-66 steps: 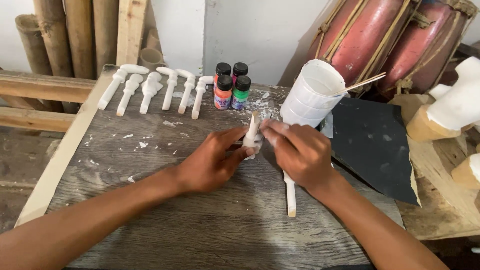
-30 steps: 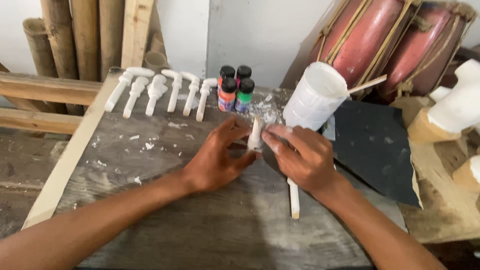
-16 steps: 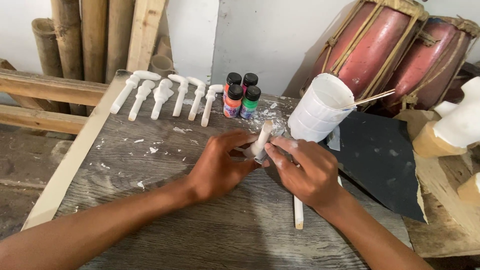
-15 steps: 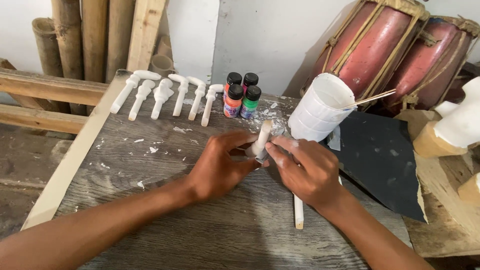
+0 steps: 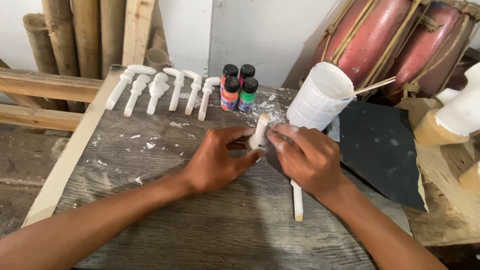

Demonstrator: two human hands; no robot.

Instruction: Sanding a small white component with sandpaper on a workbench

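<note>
— So where do we stand?
— Our left hand (image 5: 215, 162) clamps the white peg (image 5: 259, 132) upright between both hands; our right hand (image 5: 305, 157) pinches its upper part. Six pegs (image 5: 160, 92) lie finished-looking beyond the grip, paint bottles (image 5: 237, 90) just behind it, all capped: painting looks undone.
— Anything different from before?
— Hardly; the peg stands a touch more upright than two seconds ago. A stick (image 5: 297, 200) lies under our right wrist, a white cup (image 5: 317, 97) beyond it.
</note>
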